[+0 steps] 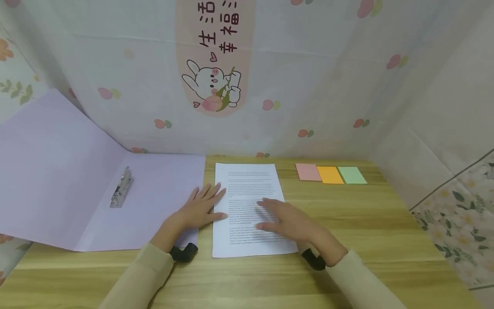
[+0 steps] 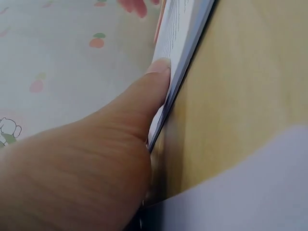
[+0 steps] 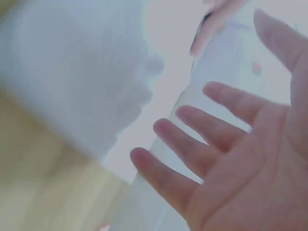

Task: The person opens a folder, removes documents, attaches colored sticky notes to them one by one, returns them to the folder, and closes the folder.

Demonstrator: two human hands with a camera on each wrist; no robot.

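Note:
A stack of printed paper lies on the wooden table in front of me, its text lines facing up. My left hand rests at the stack's left edge with fingers spread and straight. In the left wrist view its thumb touches the top of the paper, and the stack's edge shows several layers. Over the right part of the stack is my right hand, fingers extended and holding nothing. The right wrist view shows its bare palm, apart from the blurred paper.
An open lilac folder lies at the left, its cover raised against the wall cloth. On its fold is a metal clip. Pink, orange and green sticky notes sit in a row at the back right.

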